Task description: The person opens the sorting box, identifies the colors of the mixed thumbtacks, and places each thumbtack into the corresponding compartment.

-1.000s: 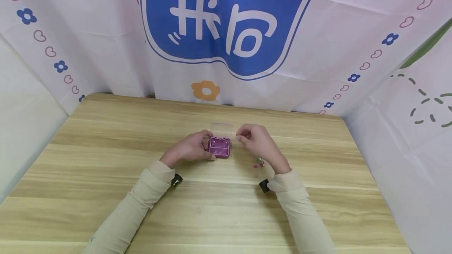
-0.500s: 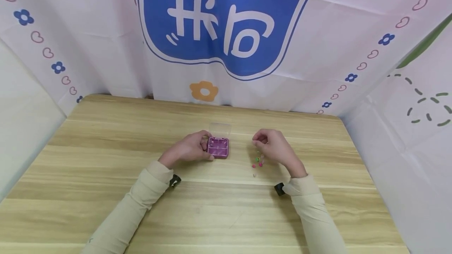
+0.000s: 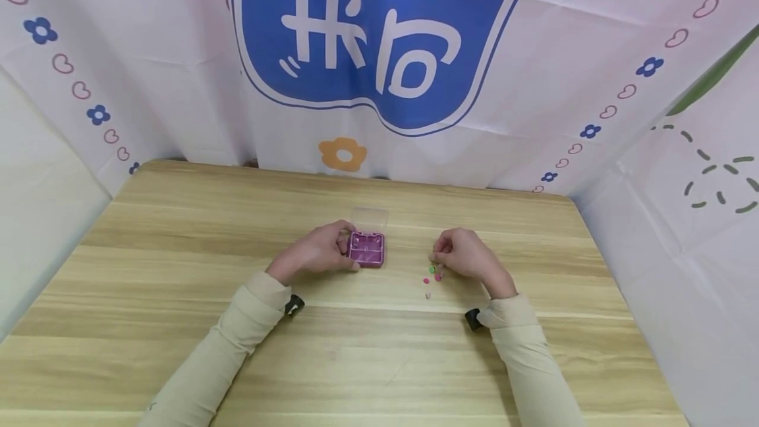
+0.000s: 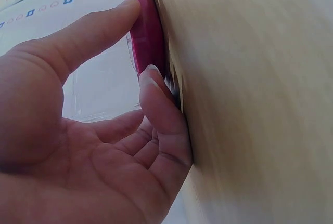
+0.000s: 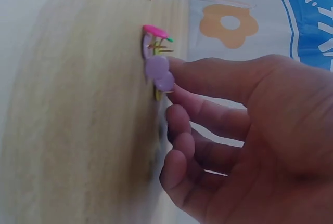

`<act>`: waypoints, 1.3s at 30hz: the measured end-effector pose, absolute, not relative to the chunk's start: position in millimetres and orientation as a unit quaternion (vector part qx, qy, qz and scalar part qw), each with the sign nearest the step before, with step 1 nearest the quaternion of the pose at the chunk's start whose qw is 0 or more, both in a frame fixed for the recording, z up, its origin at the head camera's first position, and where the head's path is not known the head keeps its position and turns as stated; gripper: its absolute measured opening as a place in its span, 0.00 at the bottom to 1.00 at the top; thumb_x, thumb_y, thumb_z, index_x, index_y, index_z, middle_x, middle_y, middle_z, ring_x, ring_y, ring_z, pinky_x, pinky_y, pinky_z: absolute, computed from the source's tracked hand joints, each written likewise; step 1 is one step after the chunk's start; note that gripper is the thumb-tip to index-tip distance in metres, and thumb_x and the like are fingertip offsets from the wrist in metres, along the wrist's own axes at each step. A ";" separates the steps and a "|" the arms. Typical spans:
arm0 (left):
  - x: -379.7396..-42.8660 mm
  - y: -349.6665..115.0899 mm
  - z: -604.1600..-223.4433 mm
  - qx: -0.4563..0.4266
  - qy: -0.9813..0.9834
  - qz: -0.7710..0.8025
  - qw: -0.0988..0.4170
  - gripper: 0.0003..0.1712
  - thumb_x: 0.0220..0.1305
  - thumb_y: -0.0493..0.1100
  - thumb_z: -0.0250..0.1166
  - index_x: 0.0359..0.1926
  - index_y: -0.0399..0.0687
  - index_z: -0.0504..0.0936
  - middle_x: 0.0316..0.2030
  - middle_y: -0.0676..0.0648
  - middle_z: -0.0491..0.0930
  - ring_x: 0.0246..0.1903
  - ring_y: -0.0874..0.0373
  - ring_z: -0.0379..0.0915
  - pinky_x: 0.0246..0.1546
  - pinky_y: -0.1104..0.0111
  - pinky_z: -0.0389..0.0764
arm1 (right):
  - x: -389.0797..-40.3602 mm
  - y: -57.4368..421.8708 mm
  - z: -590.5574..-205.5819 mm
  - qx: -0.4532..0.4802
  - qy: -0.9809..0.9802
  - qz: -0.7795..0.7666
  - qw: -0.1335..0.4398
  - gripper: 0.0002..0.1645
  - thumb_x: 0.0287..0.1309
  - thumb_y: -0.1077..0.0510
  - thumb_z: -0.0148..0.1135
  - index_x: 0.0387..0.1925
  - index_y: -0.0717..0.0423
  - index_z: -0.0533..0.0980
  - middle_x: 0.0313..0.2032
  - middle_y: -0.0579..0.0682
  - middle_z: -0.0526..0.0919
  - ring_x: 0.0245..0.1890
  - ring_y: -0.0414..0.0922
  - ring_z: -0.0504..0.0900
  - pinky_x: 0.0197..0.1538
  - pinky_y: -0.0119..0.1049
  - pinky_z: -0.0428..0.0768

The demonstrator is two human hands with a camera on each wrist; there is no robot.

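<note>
My left hand [image 3: 317,249] grips a small purple compartment box [image 3: 366,249] by its left side, thumb at the near corner and a finger at the far one. The box's clear lid [image 3: 370,217] is flipped back; its contents are too small to make out. In the left wrist view, thumb and fingertip press the box's purple wall [image 4: 148,31]. My right hand [image 3: 471,257] is at a loose group of thumbtacks on the table. Its thumb and index finger pinch at a lavender thumbtack [image 5: 165,81], beside another lavender thumbtack [image 5: 157,67]; the fingertips are partly hidden.
Pink thumbtacks [image 3: 438,277] and a green thumbtack [image 3: 433,269] lie by the right fingertips. A pale thumbtack [image 3: 427,295] lies nearer on the wooden table [image 3: 356,361]. A printed white cloth [image 3: 196,97] hangs behind the table's far edge.
My right hand has moved right and down from beside the box to the thumbtacks, its fingertips now among them. My left hand keeps its grip on the box.
</note>
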State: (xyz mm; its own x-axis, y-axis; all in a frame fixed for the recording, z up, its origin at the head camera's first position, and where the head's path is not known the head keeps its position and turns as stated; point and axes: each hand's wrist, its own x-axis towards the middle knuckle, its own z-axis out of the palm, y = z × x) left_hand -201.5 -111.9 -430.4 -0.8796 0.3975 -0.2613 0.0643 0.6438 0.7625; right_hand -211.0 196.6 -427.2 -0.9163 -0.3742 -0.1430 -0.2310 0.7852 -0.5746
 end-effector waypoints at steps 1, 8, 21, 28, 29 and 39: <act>-201.7 -111.8 -430.5 0.130 0.883 0.400 0.207 0.46 0.42 0.44 0.77 0.61 0.41 0.64 0.34 0.43 0.76 0.30 0.52 0.72 0.32 0.61 0.77 | -211.1 196.9 -428.3 -0.161 0.936 -0.285 0.126 0.07 0.54 0.58 0.67 0.25 0.54 0.78 0.23 0.47 0.80 0.23 0.42 0.75 0.29 0.38 0.75; -201.7 -111.5 -430.1 0.131 0.883 0.401 0.204 0.46 0.41 0.43 0.78 0.61 0.41 0.65 0.34 0.42 0.76 0.30 0.52 0.72 0.33 0.60 0.77 | -212.2 197.5 -431.9 -0.161 0.938 -0.283 0.121 0.06 0.55 0.59 0.66 0.25 0.54 0.78 0.22 0.47 0.80 0.23 0.42 0.75 0.28 0.38 0.75; -201.2 -110.9 -428.9 0.129 0.885 0.399 0.204 0.46 0.41 0.43 0.77 0.61 0.41 0.65 0.34 0.42 0.75 0.30 0.52 0.71 0.32 0.61 0.77 | -210.5 194.3 -428.1 -0.165 0.936 -0.290 0.111 0.05 0.56 0.59 0.65 0.28 0.55 0.78 0.24 0.47 0.80 0.24 0.42 0.76 0.29 0.38 0.76; -200.8 -109.9 -428.3 0.130 0.884 0.399 0.206 0.46 0.41 0.43 0.77 0.61 0.41 0.65 0.34 0.42 0.75 0.30 0.52 0.71 0.32 0.61 0.77 | -211.1 193.3 -425.1 -0.164 0.934 -0.308 0.071 0.04 0.55 0.64 0.63 0.33 0.59 0.77 0.27 0.50 0.80 0.28 0.44 0.77 0.32 0.40 0.78; -200.8 -109.6 -428.6 0.130 0.885 0.398 0.205 0.46 0.41 0.43 0.77 0.61 0.41 0.65 0.34 0.42 0.75 0.30 0.52 0.71 0.32 0.61 0.77 | -211.3 193.2 -424.7 -0.165 0.933 -0.311 0.067 0.04 0.55 0.64 0.63 0.34 0.60 0.77 0.28 0.50 0.80 0.28 0.44 0.77 0.33 0.40 0.78; -202.2 -111.8 -430.0 0.126 0.885 0.398 0.205 0.47 0.41 0.44 0.77 0.62 0.42 0.64 0.34 0.43 0.76 0.31 0.52 0.72 0.34 0.60 0.77 | -208.5 185.6 -421.4 -0.167 0.928 -0.330 0.050 0.06 0.56 0.63 0.61 0.37 0.58 0.81 0.30 0.48 0.82 0.30 0.43 0.77 0.35 0.41 0.79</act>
